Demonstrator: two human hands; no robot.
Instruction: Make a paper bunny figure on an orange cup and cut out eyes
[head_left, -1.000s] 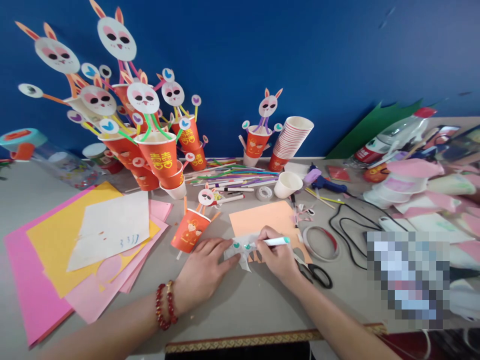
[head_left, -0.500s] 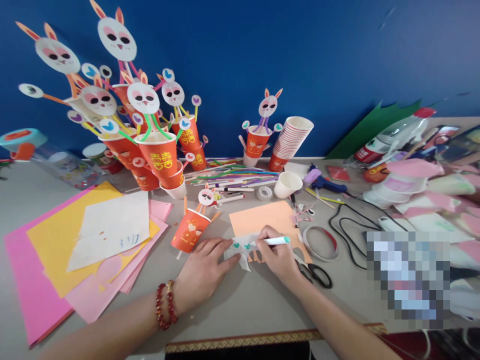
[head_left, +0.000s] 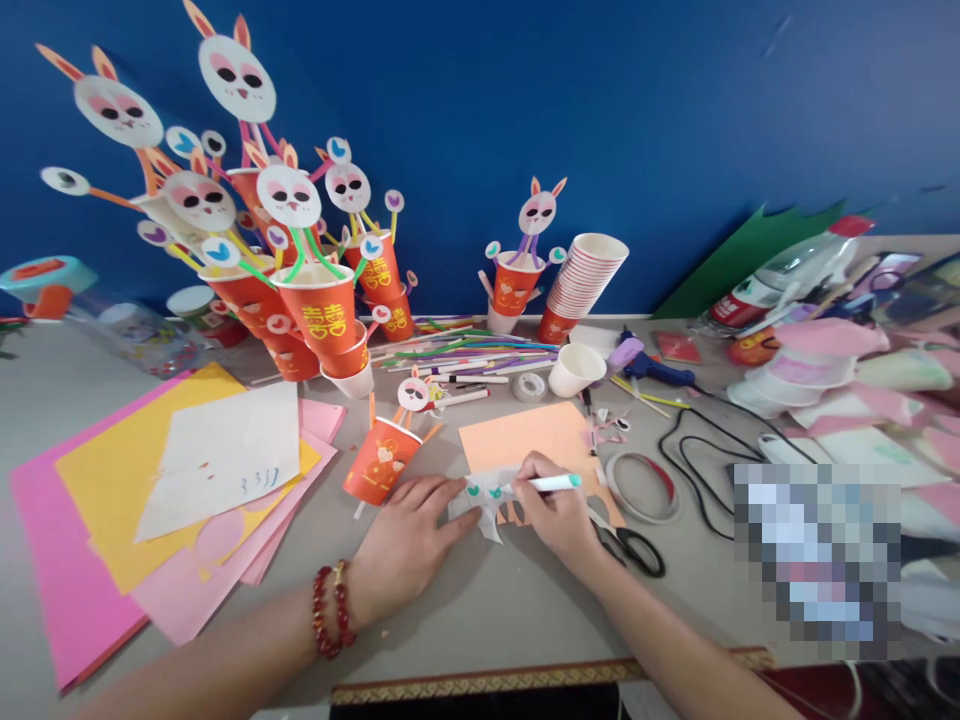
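My right hand (head_left: 556,515) is closed around a white marker (head_left: 555,482) with a teal end, its tip down at a small scrap of white paper (head_left: 487,515). Two teal shapes show on that scrap. My left hand (head_left: 416,530) lies flat with fingers stretched, its fingertips pressing the scrap's left side. Under the scrap's upper part is an orange sheet (head_left: 525,440). Just beyond my left hand, a red paper cup (head_left: 382,460) with a small rabbit face (head_left: 413,393) leans on the table. Black-handled scissors (head_left: 637,550) lie beside my right wrist, their blades partly hidden.
Rabbit-faced cups (head_left: 319,310) crowd the back left. A cup stack (head_left: 589,280), colored sticks (head_left: 472,350) and a white cup (head_left: 577,370) stand behind. Right are a tape roll (head_left: 641,487), a blue glue gun (head_left: 656,370) and its cord. Colored sheets (head_left: 67,520) spread left.
Both hands keep nearly the same places. The teal mark under the marker tip looks slightly fuller. The whole view has shifted a touch.
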